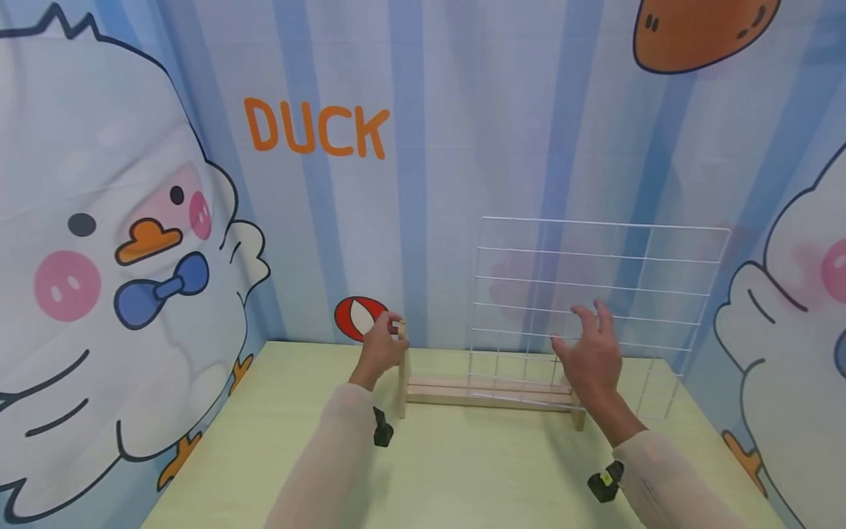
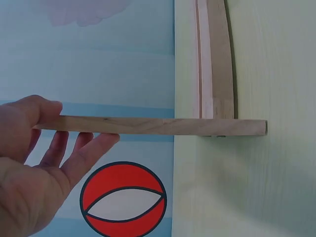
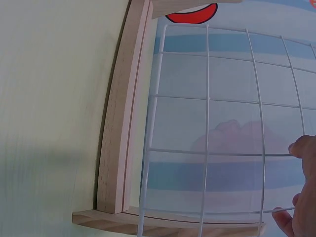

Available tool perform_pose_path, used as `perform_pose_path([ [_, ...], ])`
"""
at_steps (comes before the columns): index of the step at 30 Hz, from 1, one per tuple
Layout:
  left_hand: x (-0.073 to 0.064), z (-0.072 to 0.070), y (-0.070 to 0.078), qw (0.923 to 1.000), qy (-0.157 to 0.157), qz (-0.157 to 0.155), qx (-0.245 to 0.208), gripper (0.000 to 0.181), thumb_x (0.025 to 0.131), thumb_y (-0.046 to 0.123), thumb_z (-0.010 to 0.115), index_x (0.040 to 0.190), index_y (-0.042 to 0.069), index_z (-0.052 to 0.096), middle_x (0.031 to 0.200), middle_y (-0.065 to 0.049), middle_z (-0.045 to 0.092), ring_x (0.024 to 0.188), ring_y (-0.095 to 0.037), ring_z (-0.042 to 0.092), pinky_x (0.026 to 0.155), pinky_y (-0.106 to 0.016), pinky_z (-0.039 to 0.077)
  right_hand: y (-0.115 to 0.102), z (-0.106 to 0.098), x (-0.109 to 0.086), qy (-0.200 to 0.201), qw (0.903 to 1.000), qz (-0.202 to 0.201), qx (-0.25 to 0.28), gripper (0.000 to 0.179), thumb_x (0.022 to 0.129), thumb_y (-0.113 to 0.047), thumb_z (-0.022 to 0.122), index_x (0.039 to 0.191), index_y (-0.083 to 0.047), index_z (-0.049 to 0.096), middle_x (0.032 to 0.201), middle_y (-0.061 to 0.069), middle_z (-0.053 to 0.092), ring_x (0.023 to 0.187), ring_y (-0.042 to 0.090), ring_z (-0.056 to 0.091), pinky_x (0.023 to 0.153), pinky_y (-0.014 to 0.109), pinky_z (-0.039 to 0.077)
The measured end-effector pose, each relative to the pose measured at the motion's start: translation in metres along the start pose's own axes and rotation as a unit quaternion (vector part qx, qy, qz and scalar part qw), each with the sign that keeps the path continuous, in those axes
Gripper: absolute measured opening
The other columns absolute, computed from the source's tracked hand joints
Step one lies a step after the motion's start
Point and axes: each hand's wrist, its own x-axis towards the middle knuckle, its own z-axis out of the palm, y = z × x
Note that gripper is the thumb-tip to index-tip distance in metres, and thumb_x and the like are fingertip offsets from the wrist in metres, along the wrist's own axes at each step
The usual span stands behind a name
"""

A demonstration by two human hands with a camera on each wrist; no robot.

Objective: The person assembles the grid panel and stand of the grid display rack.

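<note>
The wire grid (image 1: pixel 588 286) seems to be being lined up over the wooden stand (image 1: pixel 436 391), near the surface's (image 1: pixel 502 470) far edge; steady alignment with the groove (image 2: pixel 199 64) is probably called for. The grid's wires are held by the right hand (image 1: pixel 593 367), thumb and fingers spread; the stand's left upright (image 1: pixel 404 375) is pinched narrowly by the left hand (image 1: pixel 383 351).

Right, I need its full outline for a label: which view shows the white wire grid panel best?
The head view: the white wire grid panel shows nearly whole, the right hand hiding only part. The right wrist view is closer but cuts the panel off; the left wrist view shows none of it.
</note>
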Motion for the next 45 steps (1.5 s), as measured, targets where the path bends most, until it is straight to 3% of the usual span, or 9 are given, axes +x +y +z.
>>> perform_pose_path([
  [12,-0.003,0.004,-0.003,0.9997,0.012,0.014,0.013,0.043,0.092,0.005,0.065,0.132,0.013,0.051,0.125,-0.017,0.063,0.105,-0.033,0.066,0.084,-0.045,0.061,-0.013,-0.003,0.016,0.014,0.9997,-0.022,0.0,0.057,0.079,-0.016,0.086,0.13,-0.008,0.061,0.152,0.021,0.047,0.111,0.047,0.065,0.068,0.055,0.057],
  [17,-0.002,0.005,-0.004,0.9999,0.005,0.006,0.008,0.043,0.093,0.006,0.065,0.132,0.015,0.05,0.128,-0.017,0.062,0.108,-0.034,0.066,0.088,-0.047,0.061,-0.035,-0.004,0.032,0.019,0.999,-0.039,0.011,0.056,0.079,-0.015,0.086,0.129,-0.007,0.062,0.152,0.02,0.048,0.126,0.044,0.059,0.083,0.056,0.058],
  [22,-0.002,0.003,-0.005,1.0,0.003,0.005,0.004,0.043,0.093,0.006,0.065,0.132,0.015,0.05,0.128,-0.016,0.062,0.11,-0.034,0.064,0.091,-0.049,0.06,-0.058,-0.004,0.042,0.009,0.9986,-0.042,0.031,0.054,0.081,-0.015,0.085,0.129,-0.005,0.062,0.153,0.02,0.047,0.132,0.042,0.055,0.095,0.056,0.055],
  [30,0.0,0.004,-0.004,1.0,0.0,0.0,-0.002,0.043,0.093,0.005,0.065,0.132,0.015,0.05,0.128,-0.016,0.061,0.11,-0.034,0.064,0.089,-0.047,0.06,-0.081,0.002,0.054,0.019,0.9976,-0.052,0.042,0.054,0.079,-0.016,0.087,0.127,-0.007,0.063,0.152,0.021,0.048,0.13,0.042,0.057,0.095,0.055,0.056],
  [45,0.001,0.003,-0.003,0.9998,-0.005,-0.018,0.001,0.043,0.092,0.005,0.065,0.131,0.017,0.049,0.125,-0.013,0.06,0.106,-0.031,0.064,0.087,-0.044,0.061,-0.116,0.011,0.074,0.012,0.9978,-0.047,0.046,0.053,0.085,-0.022,0.083,0.133,-0.012,0.061,0.156,0.016,0.045,0.133,0.038,0.057,0.098,0.052,0.055],
])
